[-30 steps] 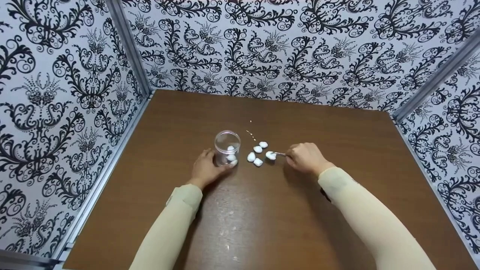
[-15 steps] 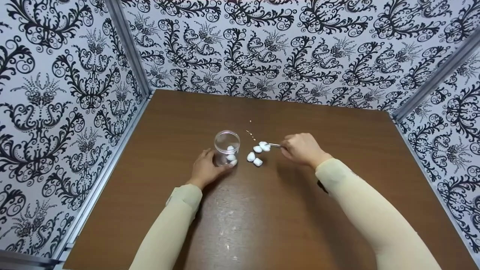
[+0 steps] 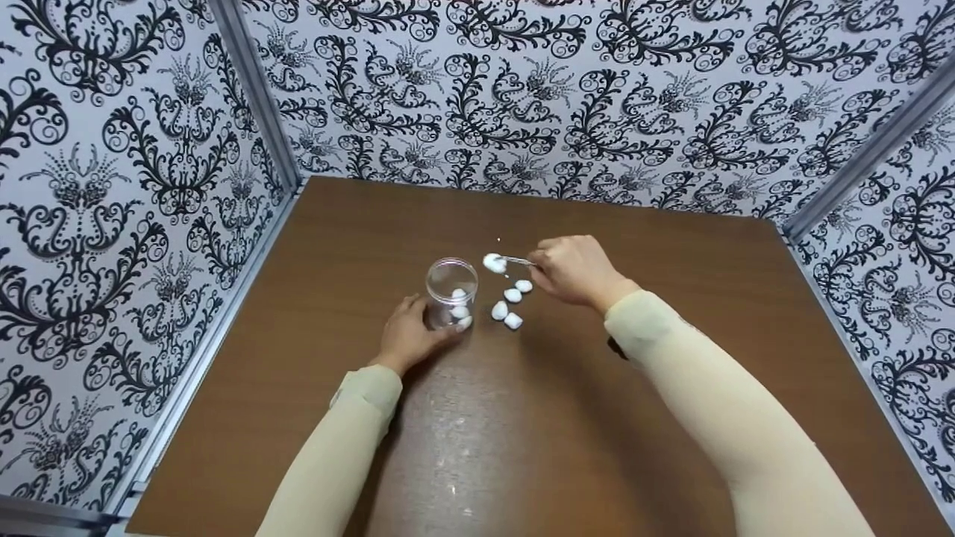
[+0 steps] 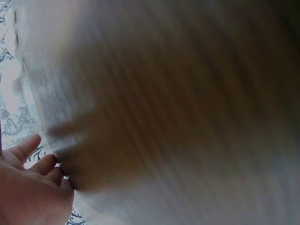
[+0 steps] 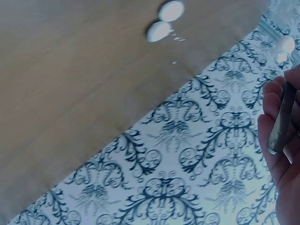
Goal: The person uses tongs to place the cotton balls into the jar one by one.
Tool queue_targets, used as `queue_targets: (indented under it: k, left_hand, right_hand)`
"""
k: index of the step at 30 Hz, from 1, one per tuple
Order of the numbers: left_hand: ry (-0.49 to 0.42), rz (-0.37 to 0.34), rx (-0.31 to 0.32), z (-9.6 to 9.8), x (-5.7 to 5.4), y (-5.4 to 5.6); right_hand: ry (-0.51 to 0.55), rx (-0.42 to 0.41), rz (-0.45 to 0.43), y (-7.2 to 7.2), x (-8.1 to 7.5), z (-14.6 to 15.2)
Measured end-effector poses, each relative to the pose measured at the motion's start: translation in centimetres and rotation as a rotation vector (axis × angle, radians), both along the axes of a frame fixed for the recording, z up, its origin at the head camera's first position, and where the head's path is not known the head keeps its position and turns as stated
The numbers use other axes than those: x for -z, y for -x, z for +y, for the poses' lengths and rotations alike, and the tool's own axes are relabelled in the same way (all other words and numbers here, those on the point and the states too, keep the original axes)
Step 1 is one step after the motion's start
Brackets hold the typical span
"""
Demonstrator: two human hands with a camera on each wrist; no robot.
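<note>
My left hand (image 3: 408,337) grips the lower part of a clear plastic jar (image 3: 452,277), which stands upright without a lid. Several white, marshmallow-like lumps (image 3: 459,312) show inside it. In the left wrist view, the jar's side fills most of the picture, blurred, with the hand's fingers (image 4: 43,165) against it. My right hand (image 3: 574,268) holds a piece of metal cutlery (image 5: 282,119) by its handle. At its far end, raised above the table right of the jar's rim, is one white lump (image 3: 494,262). The lump hides the cutlery's head, so I cannot tell its kind.
Several more white lumps (image 3: 512,295) lie loose on the brown wooden table (image 3: 358,246), right of the jar. Small pale bits (image 3: 498,239) are scattered behind them. Patterned walls (image 3: 537,97) with metal posts (image 3: 257,97) enclose the back and sides.
My right hand has moved left and away from me, carrying the cutlery and its lump past the loose lumps towards the jar's rim. The left hand and jar have stayed in place.
</note>
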State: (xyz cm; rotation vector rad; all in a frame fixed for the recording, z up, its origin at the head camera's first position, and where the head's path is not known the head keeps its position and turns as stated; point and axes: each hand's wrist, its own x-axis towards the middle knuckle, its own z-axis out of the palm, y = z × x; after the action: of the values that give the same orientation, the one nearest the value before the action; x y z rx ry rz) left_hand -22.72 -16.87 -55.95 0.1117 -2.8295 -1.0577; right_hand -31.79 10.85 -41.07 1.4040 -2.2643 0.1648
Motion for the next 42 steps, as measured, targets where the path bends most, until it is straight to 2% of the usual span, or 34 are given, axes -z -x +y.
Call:
queue_targets:
  k: [6,16,30,37,42]
  left_hand:
    - [0.001,-0.003,-0.003,-0.1,0.0,0.0]
    - [0.004,-0.018,0.006,0.2,-0.5,0.0]
    - [-0.003,0.002,0.012,0.4,-0.9,0.0]
    - [0.002,-0.004,0.006,0.2,-0.5,0.0]
    - [0.003,-0.012,0.006,0.0,-0.2,0.0]
  right_hand:
    - [0.002,-0.025,-0.001,-0.6,-0.3,-2.4]
    - [-0.021,-0.073,0.000,-1.2,0.5,-4.4]
    - [-0.054,-0.075,-0.009,-1.3,1.4,-4.6]
    - [-0.066,-0.071,-0.016,-1.4,1.3,-4.6]
    - [-0.036,-0.081,-0.022,-1.4,0.9,-4.3]
